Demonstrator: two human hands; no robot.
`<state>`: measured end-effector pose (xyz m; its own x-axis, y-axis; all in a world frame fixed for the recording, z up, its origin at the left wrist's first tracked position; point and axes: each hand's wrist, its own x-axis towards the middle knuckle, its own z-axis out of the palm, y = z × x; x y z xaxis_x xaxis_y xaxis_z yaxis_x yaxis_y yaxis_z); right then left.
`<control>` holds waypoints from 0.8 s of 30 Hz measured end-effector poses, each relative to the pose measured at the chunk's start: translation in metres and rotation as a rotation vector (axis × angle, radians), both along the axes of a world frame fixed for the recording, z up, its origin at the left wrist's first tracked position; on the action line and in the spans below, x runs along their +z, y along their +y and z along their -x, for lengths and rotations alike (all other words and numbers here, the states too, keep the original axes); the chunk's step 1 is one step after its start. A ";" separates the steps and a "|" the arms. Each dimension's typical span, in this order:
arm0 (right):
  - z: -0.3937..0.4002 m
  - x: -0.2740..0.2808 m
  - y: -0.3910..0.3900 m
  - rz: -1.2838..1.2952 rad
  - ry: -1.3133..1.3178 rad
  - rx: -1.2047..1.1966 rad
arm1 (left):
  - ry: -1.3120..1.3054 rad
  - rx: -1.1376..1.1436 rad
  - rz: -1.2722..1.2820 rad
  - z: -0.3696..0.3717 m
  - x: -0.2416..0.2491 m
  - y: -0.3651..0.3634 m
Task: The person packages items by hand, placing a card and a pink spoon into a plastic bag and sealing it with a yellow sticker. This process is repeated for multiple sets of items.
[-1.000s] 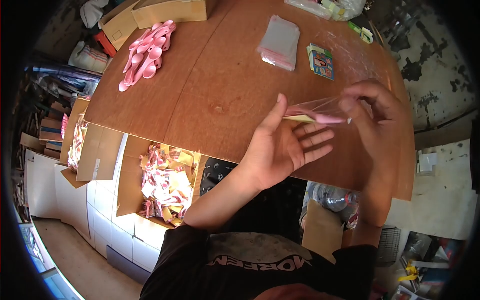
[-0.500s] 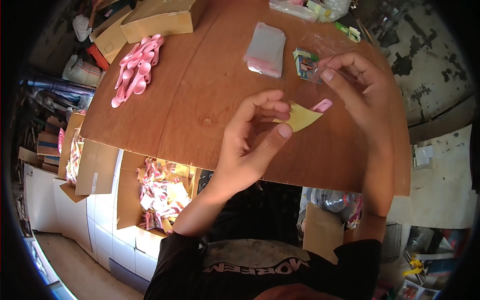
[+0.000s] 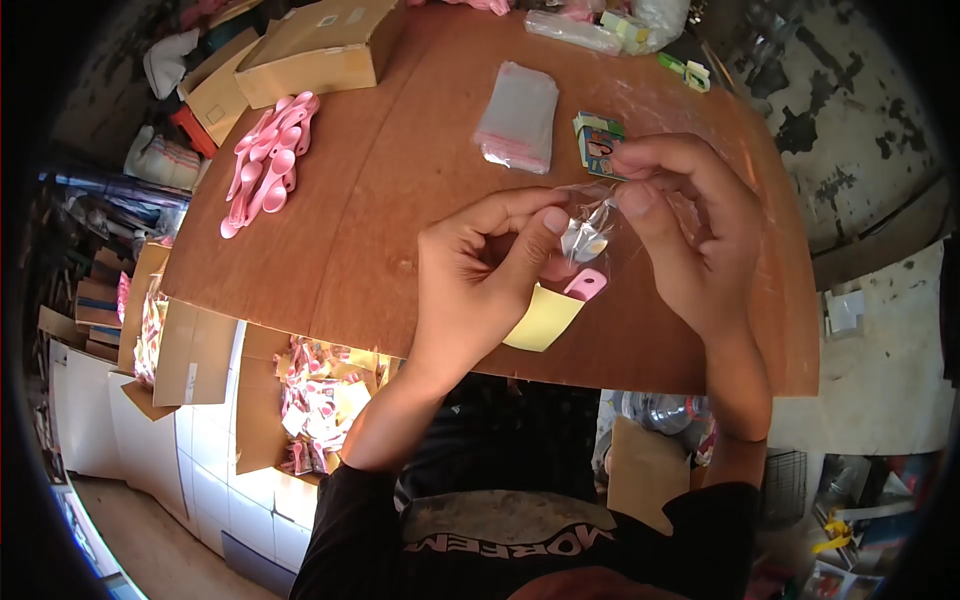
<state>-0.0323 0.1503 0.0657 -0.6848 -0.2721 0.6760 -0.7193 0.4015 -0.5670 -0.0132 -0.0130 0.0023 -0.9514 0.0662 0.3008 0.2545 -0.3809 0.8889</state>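
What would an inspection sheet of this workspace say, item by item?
Surface: brown board table, bare in the middle.
Job's things: clear bag, yellow card and pink spoon, all held above the table's near edge.
Clutter: pink spoons, stack of clear bags, picture cards, cardboard box.
Grips: left hand pinches card and spoon; right hand pinches the bag.
Cables: nothing seen.
Surroundings: open carton of packed items on the floor to the left, more boxes beyond, a plastic bottle under the table.
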 end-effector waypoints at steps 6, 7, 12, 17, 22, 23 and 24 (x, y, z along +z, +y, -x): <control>-0.012 0.007 0.005 -0.375 0.274 -0.064 | 0.001 -0.080 0.051 -0.003 0.005 0.000; -0.012 0.006 0.006 -0.376 0.275 -0.071 | 0.003 -0.087 0.051 -0.003 0.004 0.001; -0.011 0.011 0.008 -0.486 0.401 -0.123 | 0.227 0.057 0.395 -0.004 0.003 0.002; -0.015 0.009 0.004 -0.529 0.469 -0.182 | 0.253 0.095 0.483 -0.012 0.014 0.004; -0.016 0.010 0.012 -0.529 0.459 -0.202 | 0.375 0.024 0.508 -0.006 0.013 0.001; -0.016 0.011 0.015 -0.446 0.379 -0.137 | 0.417 0.021 0.497 -0.005 0.010 0.001; -0.015 0.012 0.017 -0.362 0.297 -0.074 | 0.459 0.017 0.486 -0.004 0.008 0.002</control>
<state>-0.0173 0.1669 0.0775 -0.5026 -0.4839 0.7164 -0.7909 0.5919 -0.1552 -0.0090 -0.0113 0.0102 -0.7364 0.2824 0.6148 0.6500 0.0432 0.7587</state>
